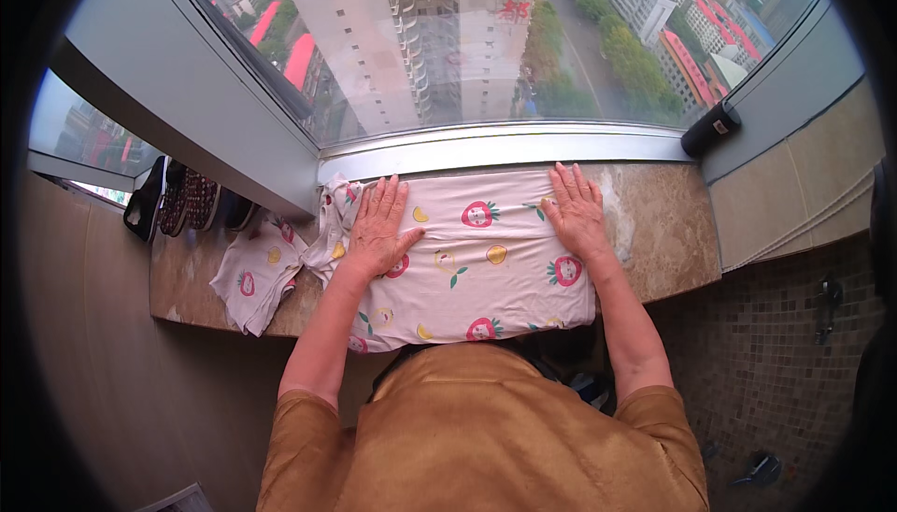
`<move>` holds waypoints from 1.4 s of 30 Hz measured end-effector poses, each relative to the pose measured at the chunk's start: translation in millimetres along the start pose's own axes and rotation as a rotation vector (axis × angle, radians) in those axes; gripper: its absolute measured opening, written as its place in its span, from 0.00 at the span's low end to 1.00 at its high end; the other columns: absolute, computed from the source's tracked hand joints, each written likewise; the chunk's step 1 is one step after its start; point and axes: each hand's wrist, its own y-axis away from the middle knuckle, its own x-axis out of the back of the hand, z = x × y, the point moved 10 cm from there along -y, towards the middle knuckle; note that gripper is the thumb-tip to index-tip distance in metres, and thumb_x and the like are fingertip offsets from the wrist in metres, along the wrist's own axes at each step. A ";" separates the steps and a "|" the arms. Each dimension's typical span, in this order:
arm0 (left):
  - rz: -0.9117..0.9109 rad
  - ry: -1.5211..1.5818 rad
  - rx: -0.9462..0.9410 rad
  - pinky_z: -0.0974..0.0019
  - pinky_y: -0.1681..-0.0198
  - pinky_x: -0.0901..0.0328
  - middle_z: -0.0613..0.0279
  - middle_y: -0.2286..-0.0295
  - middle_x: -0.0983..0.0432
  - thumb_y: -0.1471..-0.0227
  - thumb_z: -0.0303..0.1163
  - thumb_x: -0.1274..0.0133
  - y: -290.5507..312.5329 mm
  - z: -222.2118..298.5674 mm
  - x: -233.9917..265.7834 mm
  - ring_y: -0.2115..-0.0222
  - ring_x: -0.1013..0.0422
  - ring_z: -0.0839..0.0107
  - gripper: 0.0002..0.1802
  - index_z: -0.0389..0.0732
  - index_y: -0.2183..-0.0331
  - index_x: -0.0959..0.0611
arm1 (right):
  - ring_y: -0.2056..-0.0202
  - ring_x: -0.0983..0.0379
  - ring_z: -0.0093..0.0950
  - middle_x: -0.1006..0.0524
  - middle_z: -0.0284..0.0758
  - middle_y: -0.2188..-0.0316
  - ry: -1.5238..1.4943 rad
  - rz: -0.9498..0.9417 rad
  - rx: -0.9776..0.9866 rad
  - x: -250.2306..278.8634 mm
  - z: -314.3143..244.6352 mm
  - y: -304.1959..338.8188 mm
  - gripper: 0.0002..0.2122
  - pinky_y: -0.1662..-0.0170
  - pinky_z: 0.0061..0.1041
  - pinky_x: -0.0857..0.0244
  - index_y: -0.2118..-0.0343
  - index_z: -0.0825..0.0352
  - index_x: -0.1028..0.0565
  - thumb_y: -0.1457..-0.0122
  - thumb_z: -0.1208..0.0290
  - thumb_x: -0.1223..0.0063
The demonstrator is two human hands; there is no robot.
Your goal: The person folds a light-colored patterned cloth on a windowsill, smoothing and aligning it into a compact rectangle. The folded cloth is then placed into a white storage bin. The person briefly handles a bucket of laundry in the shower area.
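Note:
A pale pink garment printed with strawberries, lemons and leaves lies spread on the stone window sill. Its lower edge hangs over the sill's front, close to my body. My left hand rests flat on its left part, fingers stretched toward the window. On its far right corner lies my right hand, also flat with the fingers slightly spread. Neither hand grips the cloth. Left of my left hand the fabric is bunched, and a sleeve-like part with the same print reaches toward the sill's front edge.
Several dark shoes stand at the sill's left end, behind a grey window post. A black cylinder stands in the right window corner. White cords hang along the tiled right wall. The window frame bounds the far side.

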 end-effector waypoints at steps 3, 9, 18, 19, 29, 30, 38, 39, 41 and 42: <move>0.025 -0.028 -0.013 0.52 0.28 0.64 0.49 0.32 0.53 0.40 0.61 0.55 6.0 -13.7 4.7 0.30 0.58 0.55 0.48 0.37 0.33 0.44 | 0.30 0.50 0.34 0.42 0.32 0.30 0.002 0.022 -0.021 3.0 3.9 -2.4 0.31 0.30 0.43 0.60 0.33 0.58 0.37 0.35 0.46 0.55; 0.205 -0.018 -0.090 0.46 0.31 0.55 0.45 0.36 0.46 0.46 0.56 0.42 51.8 -0.1 46.5 0.34 0.48 0.49 0.45 0.39 0.37 0.35 | 0.32 0.48 0.44 0.40 0.43 0.33 -0.160 0.114 0.077 59.2 -21.7 22.2 0.33 0.33 0.45 0.55 0.35 0.64 0.36 0.40 0.55 0.42; 0.243 0.079 -0.126 0.36 0.37 0.47 0.48 0.47 0.37 0.62 0.47 0.29 216.6 44.4 31.9 0.42 0.39 0.44 0.43 0.45 0.48 0.32 | 0.39 0.38 0.40 0.33 0.38 0.41 -0.192 -0.020 0.465 64.8 -83.4 183.5 0.28 0.39 0.44 0.43 0.45 0.54 0.30 0.52 0.68 0.35; 0.235 0.051 -0.125 0.36 0.36 0.47 0.48 0.48 0.37 0.62 0.43 0.30 218.6 43.6 30.3 0.41 0.39 0.44 0.42 0.45 0.48 0.33 | 0.41 0.36 0.39 0.32 0.38 0.43 -0.149 0.088 0.474 67.9 -83.1 181.8 0.26 0.41 0.43 0.41 0.47 0.55 0.29 0.51 0.71 0.37; 0.308 0.181 -0.114 0.49 0.42 0.36 0.56 0.56 0.24 0.56 0.22 0.42 215.2 19.5 61.3 0.48 0.29 0.53 0.16 0.41 0.61 0.20 | 0.54 0.26 0.36 0.23 0.33 0.59 -0.472 0.096 0.373 96.8 -70.0 157.6 0.13 0.50 0.36 0.34 0.61 0.62 0.23 0.50 0.80 0.40; 0.316 0.234 -0.087 0.50 0.43 0.35 0.57 0.57 0.23 0.56 0.22 0.42 213.8 14.4 63.9 0.49 0.28 0.54 0.15 0.40 0.62 0.20 | 0.55 0.26 0.36 0.22 0.34 0.61 -0.521 0.084 0.343 97.2 -66.6 153.6 0.11 0.50 0.36 0.34 0.62 0.63 0.23 0.50 0.80 0.40; 0.244 1.091 0.415 0.74 0.61 0.35 0.74 0.68 0.24 0.39 0.29 0.43 173.6 -53.9 48.2 0.66 0.32 0.84 0.07 0.37 0.60 0.19 | 0.72 0.34 0.18 0.27 0.31 0.78 -0.962 -0.168 -0.236 64.5 -13.8 111.5 0.08 0.65 0.22 0.36 0.67 0.71 0.24 0.35 0.70 0.44; 0.268 1.163 0.455 0.76 0.62 0.36 0.77 0.68 0.24 0.39 0.29 0.42 166.6 -69.2 33.7 0.67 0.34 0.86 0.08 0.37 0.59 0.19 | 0.72 0.34 0.17 0.27 0.30 0.78 -0.988 -0.172 -0.265 58.2 -7.7 104.2 0.09 0.65 0.21 0.36 0.68 0.71 0.24 0.35 0.69 0.44; 0.227 1.282 0.470 0.76 0.61 0.37 0.76 0.68 0.24 0.40 0.29 0.42 136.2 -71.7 32.9 0.67 0.33 0.85 0.08 0.37 0.59 0.18 | 0.71 0.35 0.16 0.27 0.28 0.77 -1.034 -0.183 -0.324 44.0 4.6 92.2 0.11 0.65 0.21 0.37 0.68 0.71 0.24 0.34 0.67 0.45; 0.234 1.254 0.489 0.76 0.60 0.36 0.75 0.68 0.23 0.41 0.28 0.42 126.0 -76.4 32.8 0.67 0.33 0.85 0.07 0.38 0.60 0.18 | 0.70 0.36 0.14 0.28 0.25 0.77 -1.054 -0.180 -0.348 39.5 7.0 88.0 0.12 0.65 0.19 0.38 0.70 0.70 0.25 0.34 0.66 0.45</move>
